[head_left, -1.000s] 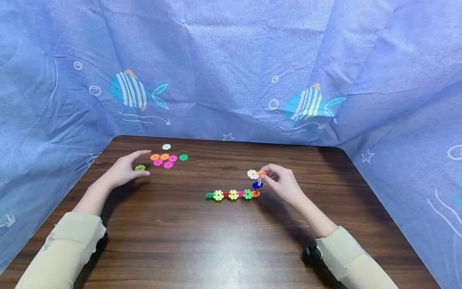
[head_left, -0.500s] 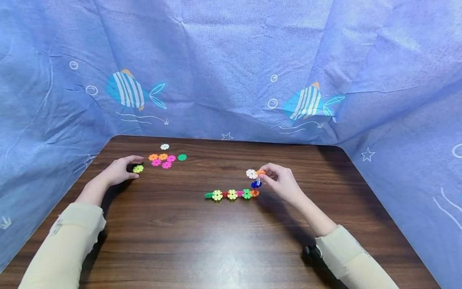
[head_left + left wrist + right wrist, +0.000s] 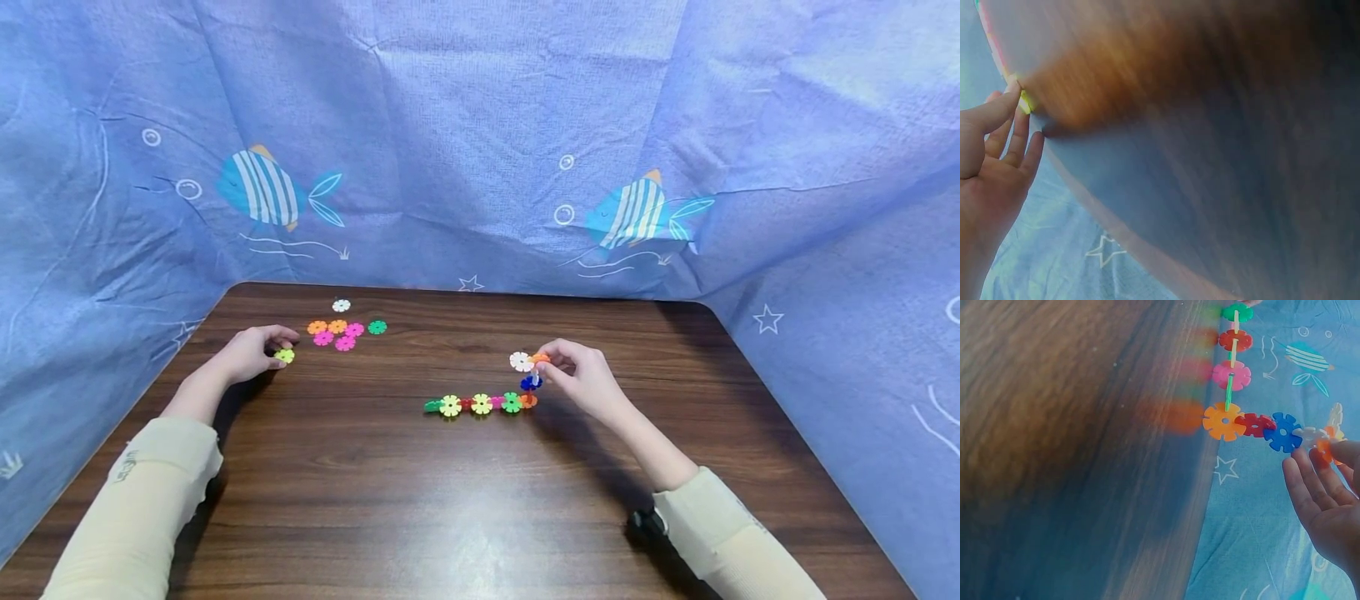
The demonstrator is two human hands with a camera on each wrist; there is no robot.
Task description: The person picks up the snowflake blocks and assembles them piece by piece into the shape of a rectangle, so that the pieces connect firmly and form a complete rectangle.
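Note:
My left hand (image 3: 243, 357) is at the table's left side, thumb and fingertips pinching a yellow-green snowflake disc (image 3: 285, 356). In the left wrist view that disc (image 3: 1026, 102) shows edge-on between the fingertips. My right hand (image 3: 587, 377) pinches an orange snowflake disc (image 3: 540, 359) at the end of a joined chain. A white disc (image 3: 521, 362) sticks out to the left of it. Another white disc (image 3: 1313, 436), a blue one (image 3: 1283, 432) and a red one (image 3: 1255, 425) link it to an orange corner disc (image 3: 1224, 422). From there a row of slotted-together discs (image 3: 482, 404) runs left along the table.
Loose discs lie at the back left: a white one (image 3: 341, 306), two orange (image 3: 318, 327), several pink (image 3: 345, 342) and a green one (image 3: 377, 327). The brown wooden table (image 3: 360, 517) ends at a blue fish-print curtain (image 3: 450, 167).
The left hand has moved slightly left and closed its thumb and fingers on the yellow-green disc, which now looks brighter and tilted. The right hand stays on the chain's orange disc.

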